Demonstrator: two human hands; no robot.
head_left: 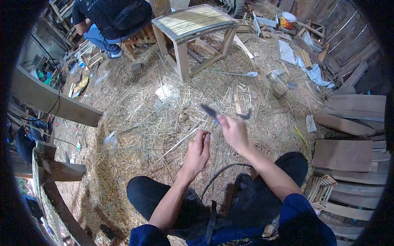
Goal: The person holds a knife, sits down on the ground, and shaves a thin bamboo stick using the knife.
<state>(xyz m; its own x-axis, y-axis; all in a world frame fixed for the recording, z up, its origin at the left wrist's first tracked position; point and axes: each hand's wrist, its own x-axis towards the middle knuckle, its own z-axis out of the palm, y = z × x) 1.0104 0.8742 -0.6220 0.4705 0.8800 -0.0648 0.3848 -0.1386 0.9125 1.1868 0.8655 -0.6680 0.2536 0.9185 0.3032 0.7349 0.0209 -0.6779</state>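
Note:
My right hand (pixel 234 131) is closed round the handle of a knife (pixel 209 111), its dark blade pointing up and to the left. Just left of it, my left hand (pixel 198 152) has its fingers pressed together at the end of a thin pale strip (pixel 179 142), which seems to slope down to the left; whether the fingers grip it is hard to make out. Both hands are above the straw-covered ground (pixel 135 127), in front of my crossed legs. The blade does not touch the left hand.
A slatted wooden stool (pixel 197 22) stands ahead. Another person (pixel 111 20) sits at the upper left. Wooden beams (pixel 57 98) jut in from the left. Curved boards (pixel 353 192) are stacked at right, and a paint bucket (pixel 287 21) sits at the upper right.

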